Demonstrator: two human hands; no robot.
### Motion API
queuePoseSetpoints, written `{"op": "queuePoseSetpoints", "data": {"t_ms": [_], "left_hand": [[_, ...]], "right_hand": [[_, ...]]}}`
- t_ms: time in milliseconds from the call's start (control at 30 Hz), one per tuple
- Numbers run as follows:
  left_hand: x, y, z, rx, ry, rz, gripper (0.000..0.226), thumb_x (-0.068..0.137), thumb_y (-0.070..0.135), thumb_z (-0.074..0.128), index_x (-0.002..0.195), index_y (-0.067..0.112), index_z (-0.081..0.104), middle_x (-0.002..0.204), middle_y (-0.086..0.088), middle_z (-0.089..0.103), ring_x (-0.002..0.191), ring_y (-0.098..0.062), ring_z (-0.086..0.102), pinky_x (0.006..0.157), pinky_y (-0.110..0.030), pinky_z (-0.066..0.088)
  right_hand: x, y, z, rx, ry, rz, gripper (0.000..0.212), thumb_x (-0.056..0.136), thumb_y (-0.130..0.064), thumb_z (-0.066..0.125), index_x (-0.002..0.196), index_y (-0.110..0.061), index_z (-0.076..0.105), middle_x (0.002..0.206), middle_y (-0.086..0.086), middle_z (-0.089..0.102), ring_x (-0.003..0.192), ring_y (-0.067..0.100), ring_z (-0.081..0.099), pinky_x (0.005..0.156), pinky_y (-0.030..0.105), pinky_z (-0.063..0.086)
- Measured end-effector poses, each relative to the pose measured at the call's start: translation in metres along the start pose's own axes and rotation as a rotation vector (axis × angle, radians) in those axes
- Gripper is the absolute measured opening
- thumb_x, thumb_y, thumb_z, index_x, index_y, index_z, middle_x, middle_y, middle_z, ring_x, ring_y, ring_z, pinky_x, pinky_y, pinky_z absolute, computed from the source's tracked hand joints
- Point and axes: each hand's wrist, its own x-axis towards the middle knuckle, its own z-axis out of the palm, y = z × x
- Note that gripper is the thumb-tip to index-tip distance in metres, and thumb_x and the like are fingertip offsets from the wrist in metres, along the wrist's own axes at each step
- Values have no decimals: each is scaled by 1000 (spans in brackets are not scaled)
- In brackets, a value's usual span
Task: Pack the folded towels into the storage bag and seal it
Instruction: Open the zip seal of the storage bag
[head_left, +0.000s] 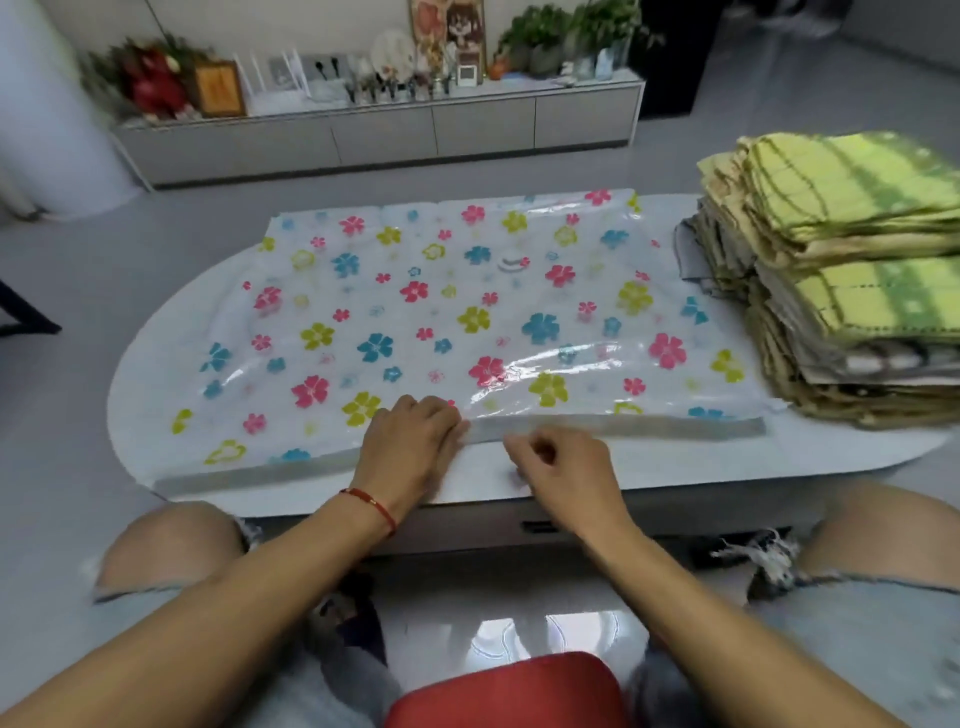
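A clear storage bag (457, 312) printed with pink, blue and yellow flowers lies flat across the white table (857, 457). Its grey seal strip (649, 428) runs along the near edge. My left hand (415, 441) rests palm down on that strip near its middle, fingers pressing the plastic. My right hand (566, 467) sits just right of it, fingers curled and pinching at the bag's near edge. A tall pile of folded towels (852, 275), green-yellow checked on top, stands at the table's right end, outside the bag.
A round valve (513, 262) sits on the bag's far half. A low grey cabinet (379, 135) with plants and frames lines the back wall. My knees flank the table's front, and a red stool (509, 691) is below me.
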Motion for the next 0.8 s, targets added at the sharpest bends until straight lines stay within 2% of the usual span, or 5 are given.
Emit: {"op": "queuePoseSetpoints", "data": {"t_ms": [67, 167, 433, 600, 800], "left_hand": [[-2, 0, 0, -108, 49, 72, 27, 99, 32, 50, 101, 16, 72, 110, -3, 70, 97, -27, 60, 76, -41, 46], [5, -2, -1, -272, 20, 121, 25, 97, 33, 53, 104, 19, 73, 104, 3, 72, 96, -18, 61, 81, -41, 50], [28, -10, -11, -665, -204, -13, 21, 93, 42, 61, 105, 34, 76, 93, 22, 73, 86, 3, 62, 72, -12, 45], [37, -17, -12, -793, -277, -120, 15, 88, 41, 67, 99, 38, 77, 91, 22, 73, 83, -1, 62, 76, -20, 47], [47, -21, -13, -884, -316, -206, 12, 86, 37, 71, 90, 30, 80, 89, 18, 75, 85, 0, 66, 75, -18, 48]], "right_hand": [[2, -11, 9, 414, -136, 315, 37, 94, -43, 65, 79, -11, 75, 72, 6, 78, 58, 19, 69, 49, 28, 51], [12, -15, 18, 736, -123, 438, 32, 98, -34, 67, 90, -4, 76, 80, 16, 80, 62, 25, 76, 54, 28, 58], [30, -10, 27, 900, -141, 364, 19, 100, -20, 67, 96, -3, 75, 86, 14, 82, 82, 28, 80, 74, 31, 65], [36, -4, 29, 828, -145, 293, 25, 99, -20, 68, 96, 4, 71, 85, 17, 81, 83, 30, 80, 81, 40, 65], [37, -4, 28, 881, -175, 304, 24, 100, -13, 66, 107, 9, 69, 90, 19, 81, 87, 31, 80, 75, 29, 64]]}}
